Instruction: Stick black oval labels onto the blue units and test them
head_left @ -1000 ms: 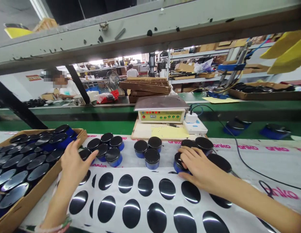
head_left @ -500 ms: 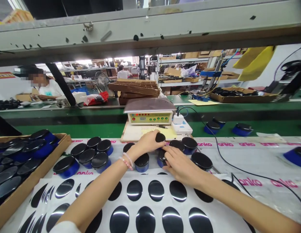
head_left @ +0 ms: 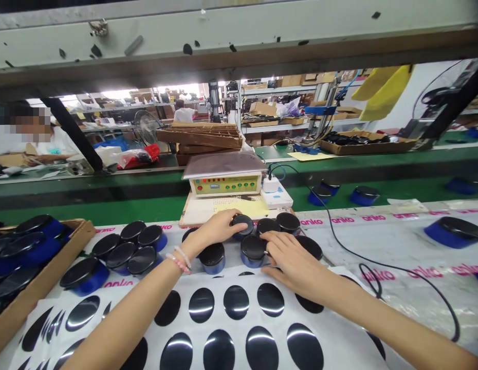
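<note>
My left hand (head_left: 219, 227) is closed round a blue disc-shaped piece with a glossy black top (head_left: 242, 224), its thumb lying over the top and its other fingers mostly hidden behind. Just in front stands a similar black-topped blue piece (head_left: 253, 248). At the right edge of that piece is my right hand (head_left: 291, 257), fingers bent and thumb apart from them; a small shiny bit shows by the fingers, too small to name. More such pieces (head_left: 213, 256) surround both hands. Beneath my forearms lies a white sheet with rows of black ovals (head_left: 236, 302).
A cardboard box (head_left: 75, 234) of the same pieces stands at the left, beside a loose group of several (head_left: 121, 256). A control unit (head_left: 225, 185) sits behind my hands. A black cable (head_left: 362, 256) crosses the right side. A metal beam (head_left: 239, 49) spans overhead. A person (head_left: 57, 141) sits far left.
The view has swung slightly right. My right hand has drawn back a little from the front piece, uncovering its top. My left thumb now lies across the top of its piece.
</note>
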The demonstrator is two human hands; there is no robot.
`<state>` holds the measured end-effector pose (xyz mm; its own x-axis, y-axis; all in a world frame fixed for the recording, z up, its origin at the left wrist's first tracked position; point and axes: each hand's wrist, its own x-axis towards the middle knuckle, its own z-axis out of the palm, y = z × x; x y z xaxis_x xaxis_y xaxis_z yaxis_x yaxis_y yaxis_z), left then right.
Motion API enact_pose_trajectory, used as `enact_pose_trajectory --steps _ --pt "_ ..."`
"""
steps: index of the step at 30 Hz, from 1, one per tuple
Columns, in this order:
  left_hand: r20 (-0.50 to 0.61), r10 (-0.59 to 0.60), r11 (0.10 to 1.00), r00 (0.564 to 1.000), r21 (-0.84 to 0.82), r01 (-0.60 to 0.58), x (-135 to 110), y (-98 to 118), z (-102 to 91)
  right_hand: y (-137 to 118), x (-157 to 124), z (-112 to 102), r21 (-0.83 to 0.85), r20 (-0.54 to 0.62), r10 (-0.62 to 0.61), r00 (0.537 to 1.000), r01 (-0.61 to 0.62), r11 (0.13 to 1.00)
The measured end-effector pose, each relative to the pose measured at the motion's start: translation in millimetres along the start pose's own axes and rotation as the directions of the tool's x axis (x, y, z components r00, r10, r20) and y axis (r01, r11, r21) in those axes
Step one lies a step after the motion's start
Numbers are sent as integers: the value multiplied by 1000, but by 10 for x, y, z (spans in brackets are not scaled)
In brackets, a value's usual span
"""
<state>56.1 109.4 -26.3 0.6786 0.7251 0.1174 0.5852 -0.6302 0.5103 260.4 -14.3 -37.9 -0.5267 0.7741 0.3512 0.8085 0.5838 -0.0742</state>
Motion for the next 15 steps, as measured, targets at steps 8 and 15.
enact_pose_trajectory --steps 8,15 --pt "74 -99 994 992 48 95 -160 4 -162 -6 21 80 -122 -46 -51 998 45 992" --pt "173 -312 950 934 72 304 -804 -328 -656 359 -452 -111 -224 -111 78 991 -101 969"
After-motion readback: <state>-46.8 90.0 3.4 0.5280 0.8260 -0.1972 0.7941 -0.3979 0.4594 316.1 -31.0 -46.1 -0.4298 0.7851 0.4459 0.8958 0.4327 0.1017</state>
